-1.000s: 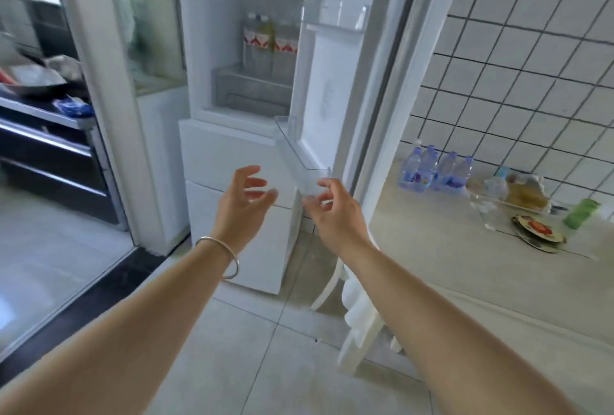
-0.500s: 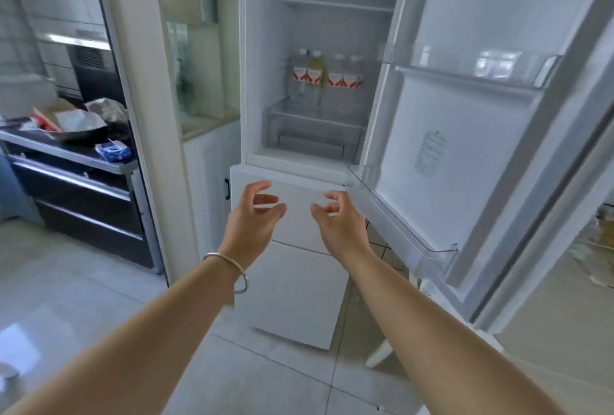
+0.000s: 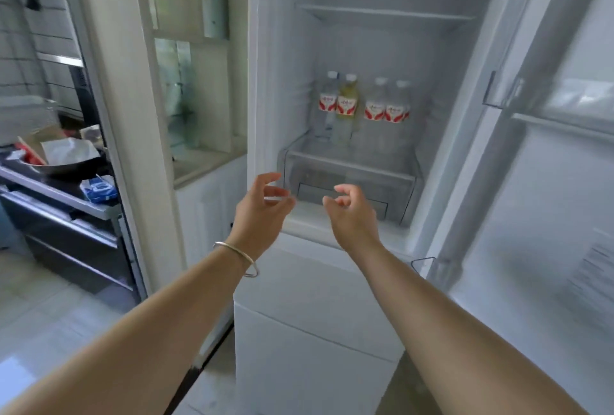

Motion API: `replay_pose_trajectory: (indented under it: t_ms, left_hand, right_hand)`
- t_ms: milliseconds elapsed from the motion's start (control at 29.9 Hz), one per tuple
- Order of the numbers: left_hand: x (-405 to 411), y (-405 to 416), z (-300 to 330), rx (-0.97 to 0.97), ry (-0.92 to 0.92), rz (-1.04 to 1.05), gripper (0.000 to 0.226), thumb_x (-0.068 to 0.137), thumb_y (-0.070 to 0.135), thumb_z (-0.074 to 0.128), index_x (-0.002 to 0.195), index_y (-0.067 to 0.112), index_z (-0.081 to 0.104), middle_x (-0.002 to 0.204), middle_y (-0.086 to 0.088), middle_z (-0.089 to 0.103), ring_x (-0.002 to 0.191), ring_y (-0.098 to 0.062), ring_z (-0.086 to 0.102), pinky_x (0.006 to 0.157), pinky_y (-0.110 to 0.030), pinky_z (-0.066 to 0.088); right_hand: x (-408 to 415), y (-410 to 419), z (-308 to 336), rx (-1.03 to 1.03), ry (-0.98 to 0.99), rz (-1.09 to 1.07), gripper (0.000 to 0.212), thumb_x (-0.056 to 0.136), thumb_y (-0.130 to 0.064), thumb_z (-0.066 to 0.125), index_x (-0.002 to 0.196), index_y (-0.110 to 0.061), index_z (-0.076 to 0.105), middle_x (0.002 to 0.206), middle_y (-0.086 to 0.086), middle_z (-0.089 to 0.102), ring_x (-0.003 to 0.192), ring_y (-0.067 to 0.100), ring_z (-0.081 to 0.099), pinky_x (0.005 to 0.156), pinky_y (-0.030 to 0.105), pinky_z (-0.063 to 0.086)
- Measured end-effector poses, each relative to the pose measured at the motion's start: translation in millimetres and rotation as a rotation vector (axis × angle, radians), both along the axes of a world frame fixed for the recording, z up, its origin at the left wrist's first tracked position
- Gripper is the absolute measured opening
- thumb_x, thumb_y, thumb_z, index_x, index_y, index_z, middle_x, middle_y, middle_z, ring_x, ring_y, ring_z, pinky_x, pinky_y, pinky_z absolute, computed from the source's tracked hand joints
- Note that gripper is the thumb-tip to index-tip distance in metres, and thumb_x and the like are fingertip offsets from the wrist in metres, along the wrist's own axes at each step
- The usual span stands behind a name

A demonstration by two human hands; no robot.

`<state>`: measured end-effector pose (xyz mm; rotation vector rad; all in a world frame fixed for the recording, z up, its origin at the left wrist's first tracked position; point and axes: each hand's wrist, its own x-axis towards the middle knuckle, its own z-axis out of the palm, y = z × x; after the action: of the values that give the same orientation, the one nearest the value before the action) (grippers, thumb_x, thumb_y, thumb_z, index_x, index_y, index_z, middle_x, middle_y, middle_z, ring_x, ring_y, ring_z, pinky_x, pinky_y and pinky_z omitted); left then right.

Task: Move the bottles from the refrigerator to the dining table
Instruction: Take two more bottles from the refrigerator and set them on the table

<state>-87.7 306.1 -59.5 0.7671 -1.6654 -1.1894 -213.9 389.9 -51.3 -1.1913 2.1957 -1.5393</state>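
The white refrigerator (image 3: 275,49) stands open in front of me. On a shelf above its clear drawer (image 3: 349,178) stand several bottles with red-and-white labels: a clear one (image 3: 327,105) at the left, a yellowish one (image 3: 347,105) beside it, and two clear ones (image 3: 387,112) to the right. My left hand (image 3: 262,212), with a metal bracelet on the wrist, and my right hand (image 3: 352,215) are both held out below the drawer. Their fingers are loosely curled and hold nothing. Neither hand touches a bottle.
The refrigerator door (image 3: 548,182) swings open at the right, with clear door bins (image 3: 564,99). A white pillar (image 3: 109,82) stands left of the fridge. Beyond it is a dark kitchen counter (image 3: 59,195) with a pan, paper and a blue packet.
The view has swung left from the tiled dining table to the open refrigerator and moved closer. Both hands have risen toward the shelf with the bottles, still holding nothing.
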Motion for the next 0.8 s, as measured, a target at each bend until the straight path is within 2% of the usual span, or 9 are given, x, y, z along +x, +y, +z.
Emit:
replay_pose_trajectory:
  t_ms: [100,234,335,402,502,569,669,736,803]
  left_hand:
    - [-32.9,-39.5,1.5,0.005,-0.015,-0.027,0.032,0.088,0.017,0.06,0.115,0.029,0.049,0.094,0.007,0.061,0.077,-0.008,0.057,0.063,-0.021,0.047]
    - [-78.1,-97.6,-0.3,0.017,-0.016,-0.061,0.033,0.088,0.013,0.059,0.117,0.025,0.048,0.089,0.009,0.058,0.072,-0.005,0.055,0.055,-0.011,0.044]
    - [-115.6,-146.7,0.2,0.011,-0.008,-0.088,0.034,0.086,0.01,0.06,0.116,0.022,0.05,0.087,0.008,0.058,0.066,-0.006,0.053,0.047,-0.009,0.041]
    - [-141.6,-179.0,1.0,0.012,0.009,-0.117,0.034,0.085,0.01,0.061,0.115,0.023,0.051,0.088,0.007,0.059,0.065,-0.007,0.053,0.048,-0.009,0.042]
    - [-184.8,-219.5,5.6,-0.009,-0.01,-0.155,0.036,0.085,0.012,0.061,0.116,0.026,0.051,0.089,0.008,0.059,0.067,-0.011,0.054,0.053,-0.017,0.043]
    - [-216.3,-241.0,9.5,0.009,-0.004,-0.173,0.036,0.085,0.009,0.058,0.116,0.026,0.051,0.084,0.011,0.057,0.064,-0.01,0.053,0.052,-0.012,0.04]
    - [-258.5,-269.4,14.3,0.017,0.016,-0.16,0.035,0.083,0.006,0.06,0.113,0.023,0.053,0.085,0.005,0.06,0.075,-0.008,0.057,0.058,-0.001,0.037]
    - [-280.3,-285.5,14.9,-0.02,-0.026,-0.159,0.035,0.081,0.007,0.061,0.113,0.021,0.055,0.092,0.002,0.062,0.076,-0.005,0.058,0.057,0.0,0.038]
    - [-299.6,-298.9,13.2,-0.051,-0.028,-0.154,0.033,0.081,0.006,0.061,0.11,0.023,0.055,0.095,-0.001,0.064,0.075,-0.006,0.059,0.056,-0.005,0.04]
  right_hand:
    - [-32.5,-39.4,-3.6,0.011,0.003,-0.032,0.038,0.089,-0.032,0.053,0.124,-0.019,0.048,0.093,-0.008,0.057,0.094,0.014,0.054,0.079,0.029,0.038]
    - [-78.4,-93.6,-3.3,0.006,-0.011,-0.091,0.035,0.09,-0.029,0.053,0.122,-0.017,0.05,0.085,-0.01,0.055,0.092,0.016,0.054,0.078,0.026,0.036]
    - [-110.3,-134.1,-0.8,0.012,-0.002,-0.13,0.035,0.09,-0.026,0.053,0.123,-0.015,0.05,0.093,-0.004,0.057,0.093,0.018,0.054,0.073,0.02,0.031]
    - [-130.4,-161.5,1.7,0.013,0.015,-0.159,0.037,0.09,-0.027,0.055,0.125,-0.015,0.05,0.097,-0.002,0.057,0.088,0.014,0.05,0.071,0.018,0.03]
    - [-161.9,-200.7,8.1,0.026,0.006,-0.228,0.039,0.088,-0.026,0.058,0.125,-0.017,0.049,0.098,-0.004,0.056,0.086,0.014,0.051,0.074,0.024,0.036]
    - [-182.3,-227.2,10.8,0.01,-0.026,-0.244,0.038,0.087,-0.026,0.058,0.123,-0.019,0.048,0.102,-0.001,0.059,0.086,0.016,0.056,0.074,0.029,0.044]
    - [-207.4,-259.9,8.3,-0.034,-0.075,-0.269,0.041,0.086,-0.027,0.061,0.124,-0.018,0.047,0.103,0.0,0.057,0.094,0.018,0.057,0.08,0.03,0.044]
    - [-219.6,-278.8,4.1,-0.047,-0.084,-0.269,0.045,0.085,-0.028,0.063,0.126,-0.018,0.046,0.107,-0.001,0.055,0.098,0.017,0.055,0.08,0.026,0.039]
    - [-233.8,-297.7,2.5,-0.091,-0.091,-0.27,0.052,0.082,-0.025,0.065,0.129,-0.018,0.045,0.118,0.003,0.056,0.106,0.02,0.056,0.086,0.027,0.042]
